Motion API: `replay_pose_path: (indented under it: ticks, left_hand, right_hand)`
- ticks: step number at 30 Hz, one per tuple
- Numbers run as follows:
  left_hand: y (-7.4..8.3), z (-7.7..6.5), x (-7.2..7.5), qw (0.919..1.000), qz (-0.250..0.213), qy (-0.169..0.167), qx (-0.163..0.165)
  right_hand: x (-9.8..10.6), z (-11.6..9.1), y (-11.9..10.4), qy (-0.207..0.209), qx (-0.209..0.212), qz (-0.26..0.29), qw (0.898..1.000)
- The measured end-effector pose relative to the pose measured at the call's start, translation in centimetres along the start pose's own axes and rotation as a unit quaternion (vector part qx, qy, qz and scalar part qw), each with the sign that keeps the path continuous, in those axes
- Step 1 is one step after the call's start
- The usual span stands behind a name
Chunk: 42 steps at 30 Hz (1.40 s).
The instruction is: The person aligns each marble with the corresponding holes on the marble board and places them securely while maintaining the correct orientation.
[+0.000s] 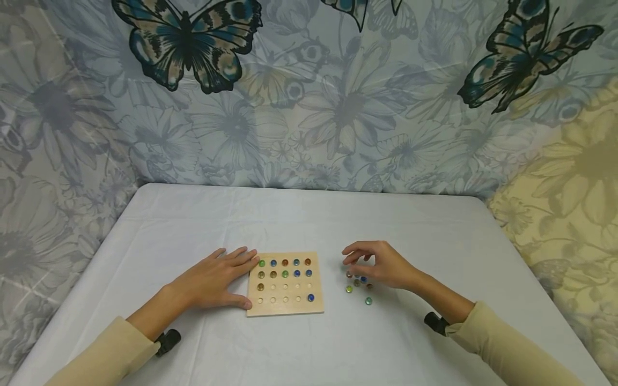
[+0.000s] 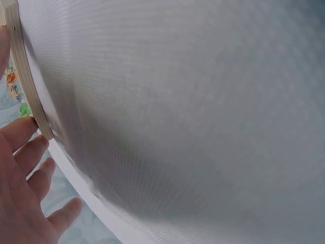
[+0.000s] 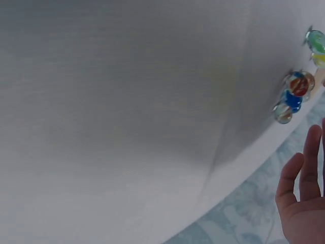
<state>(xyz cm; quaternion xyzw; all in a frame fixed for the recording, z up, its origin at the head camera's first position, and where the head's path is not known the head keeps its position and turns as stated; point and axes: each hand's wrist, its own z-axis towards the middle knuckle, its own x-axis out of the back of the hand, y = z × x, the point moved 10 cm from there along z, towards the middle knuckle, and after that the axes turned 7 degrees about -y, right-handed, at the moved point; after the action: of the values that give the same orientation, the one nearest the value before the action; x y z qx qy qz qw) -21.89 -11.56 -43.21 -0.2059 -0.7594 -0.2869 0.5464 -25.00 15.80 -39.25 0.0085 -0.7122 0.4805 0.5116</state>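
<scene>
A square wooden board with rows of round hollows lies on the table, glass marbles filling its two far rows. One amber marble sits at the left of the third row, and a blue marble at the right of the near row. My left hand rests at the board's left side, fingers extended, index finger at the far corner and thumb by the near one. My right hand hovers over loose marbles, fingers loosely bent, thumb and index apart. In the right wrist view, a blue marble lies among others near its fingers.
A green marble and a yellow-green marble lie on the near side of the loose group. White cloth covers the table. Behind it hangs a floral fabric backdrop with butterflies.
</scene>
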Motion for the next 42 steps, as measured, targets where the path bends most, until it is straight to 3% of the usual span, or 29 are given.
replay_pose_path:
  ticks: [13, 28, 42]
  left_hand:
    - [0.0, 0.0, -0.1, 1.0000, 0.002, 0.000, -0.001]
    - [0.1, -0.1, 0.1, 1.0000, 0.007, 0.003, 0.001]
    - [0.1, 0.0, 0.0, 1.0000, 0.001, 0.006, -0.006]
  right_hand:
    - [0.9, -1.5, 2.4, -0.005, -0.016, -0.006, 1.000]
    - [0.0, -1.7, 4.2, -0.045, -0.048, -0.002, 0.998]
    - [0.2, -1.4, 3.6, -0.041, -0.037, -0.021, 0.998]
